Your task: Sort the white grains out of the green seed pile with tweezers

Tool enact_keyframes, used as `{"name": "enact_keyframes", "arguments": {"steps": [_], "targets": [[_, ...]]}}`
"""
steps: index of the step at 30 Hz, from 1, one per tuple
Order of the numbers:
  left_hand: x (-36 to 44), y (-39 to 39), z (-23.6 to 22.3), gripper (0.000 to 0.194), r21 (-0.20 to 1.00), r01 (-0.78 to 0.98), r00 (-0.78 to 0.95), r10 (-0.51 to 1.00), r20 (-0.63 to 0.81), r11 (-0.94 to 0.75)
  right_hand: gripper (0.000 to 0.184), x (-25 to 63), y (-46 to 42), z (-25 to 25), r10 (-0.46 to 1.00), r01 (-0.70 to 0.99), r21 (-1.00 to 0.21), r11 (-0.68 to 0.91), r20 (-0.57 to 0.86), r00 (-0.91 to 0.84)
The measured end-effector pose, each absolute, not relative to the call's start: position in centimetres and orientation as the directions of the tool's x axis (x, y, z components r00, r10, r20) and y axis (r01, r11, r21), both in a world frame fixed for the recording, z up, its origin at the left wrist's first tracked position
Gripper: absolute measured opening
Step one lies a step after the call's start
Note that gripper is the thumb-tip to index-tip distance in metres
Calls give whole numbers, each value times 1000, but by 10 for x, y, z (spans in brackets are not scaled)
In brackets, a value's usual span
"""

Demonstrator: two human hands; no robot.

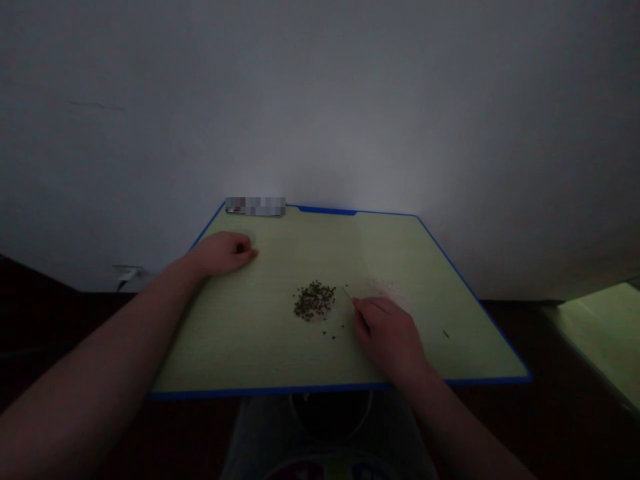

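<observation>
A pile of small dark grains (313,302), perhaps peppercorns or seeds, lies on the pale tabletop with a few strays around it. My right hand (390,333) pinches a thin toothpick-like stick (347,293), whose tip points toward the pile's right side. Just beyond that hand is a patch of fine pale grains (386,291), partly covered by it. My left hand (223,253) rests at the table's left side, its fingers loosely curled; nothing shows in it.
The small table (300,363) has a blue edge and stands against a grey wall. A flat printed packet (255,207) lies at its far left corner. A short dark stick (447,334) is at the right. Below the near edge sits a dark round container (331,413).
</observation>
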State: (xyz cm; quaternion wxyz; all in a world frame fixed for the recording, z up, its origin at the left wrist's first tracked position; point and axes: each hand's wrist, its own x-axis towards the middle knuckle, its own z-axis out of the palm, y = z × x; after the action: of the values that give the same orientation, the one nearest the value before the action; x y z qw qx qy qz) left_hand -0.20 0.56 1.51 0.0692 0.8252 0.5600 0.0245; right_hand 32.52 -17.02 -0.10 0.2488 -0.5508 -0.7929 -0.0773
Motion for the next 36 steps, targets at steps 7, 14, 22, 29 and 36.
{"name": "enact_keyframes", "arguments": {"steps": [7,14,22,29,36], "targets": [[-2,5,14,40,145,924,361,932,-29,-353,25,334,-166,2,879,962,-139,236,454,-150],[-3,6,13,39,155,917,374,927,-21,-367,29,329,-157,6,894,954,-166,251,417,-163],[-4,6,12,38,149,919,373,927,-27,-366,28,336,-170,6,847,871,-225,437,429,-314],[-2,6,14,38,144,921,370,929,-27,-362,23,344,-192,5,781,809,-253,531,516,-351],[-2,5,14,40,141,922,367,930,-26,-360,23,339,-204,4,731,777,-209,594,543,-413]]}}
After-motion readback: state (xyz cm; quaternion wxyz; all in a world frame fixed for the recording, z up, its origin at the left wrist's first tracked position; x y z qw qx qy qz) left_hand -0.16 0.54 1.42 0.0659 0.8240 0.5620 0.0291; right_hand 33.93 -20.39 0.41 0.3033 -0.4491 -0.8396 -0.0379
